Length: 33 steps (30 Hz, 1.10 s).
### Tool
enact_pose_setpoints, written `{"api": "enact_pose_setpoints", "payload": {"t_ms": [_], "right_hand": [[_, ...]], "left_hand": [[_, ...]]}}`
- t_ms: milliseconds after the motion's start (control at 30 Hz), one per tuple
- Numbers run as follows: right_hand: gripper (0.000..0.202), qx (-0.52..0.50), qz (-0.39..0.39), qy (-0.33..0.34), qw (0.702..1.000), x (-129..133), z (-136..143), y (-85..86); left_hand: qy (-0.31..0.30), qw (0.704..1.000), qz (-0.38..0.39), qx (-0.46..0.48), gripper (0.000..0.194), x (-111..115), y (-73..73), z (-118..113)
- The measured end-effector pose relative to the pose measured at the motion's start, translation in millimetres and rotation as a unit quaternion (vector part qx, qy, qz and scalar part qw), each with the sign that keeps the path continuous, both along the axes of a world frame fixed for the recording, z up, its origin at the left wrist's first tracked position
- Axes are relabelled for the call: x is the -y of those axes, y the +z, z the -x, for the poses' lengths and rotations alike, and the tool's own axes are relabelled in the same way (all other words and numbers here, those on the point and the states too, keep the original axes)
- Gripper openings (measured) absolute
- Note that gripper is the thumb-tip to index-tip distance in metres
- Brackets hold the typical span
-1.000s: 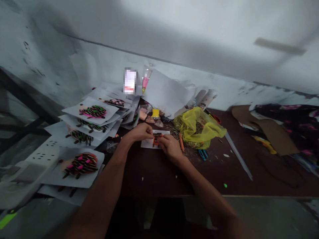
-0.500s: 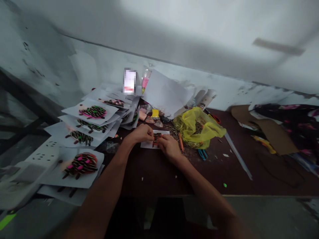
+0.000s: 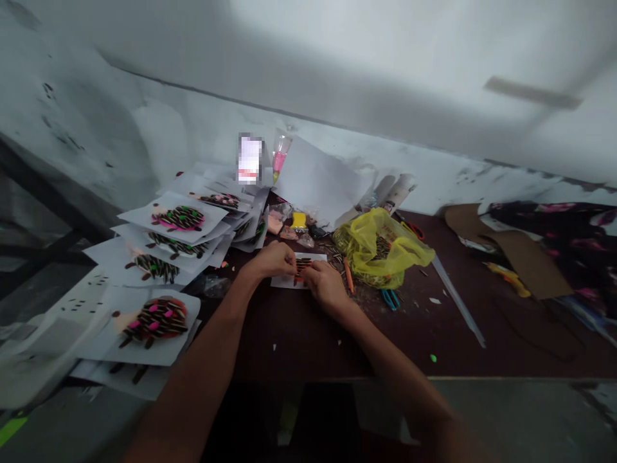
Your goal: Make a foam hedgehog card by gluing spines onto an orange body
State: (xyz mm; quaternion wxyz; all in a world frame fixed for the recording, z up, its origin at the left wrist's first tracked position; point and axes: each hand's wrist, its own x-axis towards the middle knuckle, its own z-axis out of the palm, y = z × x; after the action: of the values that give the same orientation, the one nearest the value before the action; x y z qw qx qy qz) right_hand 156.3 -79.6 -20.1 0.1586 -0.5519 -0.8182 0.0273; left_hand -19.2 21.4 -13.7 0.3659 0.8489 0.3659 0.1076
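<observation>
A small white sheet of paper (image 3: pixel 279 282) lies on the dark table between my hands. On it is an orange shape with a row of dark brown sticks (image 3: pixel 303 263), partly covered by my fingers. My left hand (image 3: pixel 274 260) is closed at the sheet's left side, fingertips pinched by the sticks. From the right, my right hand (image 3: pixel 328 288) rests over the sheet's edge, its fingers bent together at the orange shape. Anything small inside either pinch is too hidden to name.
Papers bearing hedgehog figures (image 3: pixel 154 321) are stacked at left. A yellow plastic bag (image 3: pixel 385 247) with sticks, an orange pen-like tool (image 3: pixel 348 276) and teal-handled scissors (image 3: pixel 390 299) lie right of my hands. Clay packets (image 3: pixel 299 221) sit behind. Farther right are a clear strip (image 3: pixel 460 302) and cardboard (image 3: pixel 535 263).
Both hands stay at the same spot on the sheet, with barely any finger movement. The whole view has shifted very slightly.
</observation>
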Motion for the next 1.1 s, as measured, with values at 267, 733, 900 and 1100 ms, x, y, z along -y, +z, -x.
{"api": "enact_pose_setpoints", "payload": {"t_ms": [267,733,900,1100], "right_hand": [[0.025,0.015,0.005,0.005,1.0,-0.3,2.0,1.9],[0.016,-0.005,-0.025,-0.011,1.0,5.2,-3.6,6.9],[0.02,-0.057,-0.067,-0.096,0.991,-2.9,-25.3,9.2],[0.023,-0.046,-0.012,-0.223,0.974,-12.8,-57.4,16.7]], "left_hand": [[0.019,1.0,-0.01,-0.002,0.013,0.9,-1.7,-1.4],[0.012,1.0,0.023,-0.013,0.013,2.0,3.1,-0.1],[0.037,0.999,0.024,0.008,0.015,1.8,3.9,1.3],[0.1,0.993,-0.064,0.006,0.028,0.9,-3.6,-1.4]]}}
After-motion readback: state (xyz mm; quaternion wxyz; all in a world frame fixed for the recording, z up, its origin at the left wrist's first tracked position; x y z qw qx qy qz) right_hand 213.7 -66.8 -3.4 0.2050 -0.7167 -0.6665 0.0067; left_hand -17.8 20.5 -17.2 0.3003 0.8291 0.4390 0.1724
